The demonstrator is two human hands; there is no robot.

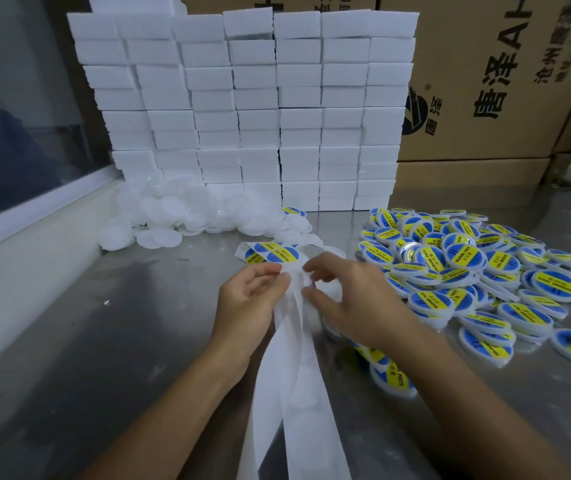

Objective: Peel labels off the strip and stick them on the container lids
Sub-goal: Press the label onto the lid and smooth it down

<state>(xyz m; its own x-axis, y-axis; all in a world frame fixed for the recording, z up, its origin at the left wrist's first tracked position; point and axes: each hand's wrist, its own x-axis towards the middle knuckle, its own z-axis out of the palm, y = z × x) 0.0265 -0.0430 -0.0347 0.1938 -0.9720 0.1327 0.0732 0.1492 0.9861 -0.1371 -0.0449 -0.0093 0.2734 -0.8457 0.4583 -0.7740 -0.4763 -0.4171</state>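
The strip runs as a long white band from the bottom edge of the view up between the 2 hands, then bends away over the steel table. Its long axis points away from the person, and its far end carries the next blue-and-yellow labels, just beyond the fingertips. Below the hands the backing looks bare, with only faint round marks where labels sat.

The left hand grips the strip at its left edge, thumb and fingers curled and pinching the paper. The right hand sits just beside it on the right, fingers bent in toward the strip over something white; whether that is a plain lid or a fold of backing I cannot tell, nor whether a label is caught between its thumb and forefinger.

Both hands are about equally near the labelled end, which lies ahead and slightly left of the right fingertips. Plain white lids are heaped at the back left, well apart from the hands, before a wall of white blocks. Labelled lids spread on the right, nearest the right hand.

My guess is that the next label comes off with the right hand while the left steadies the strip.
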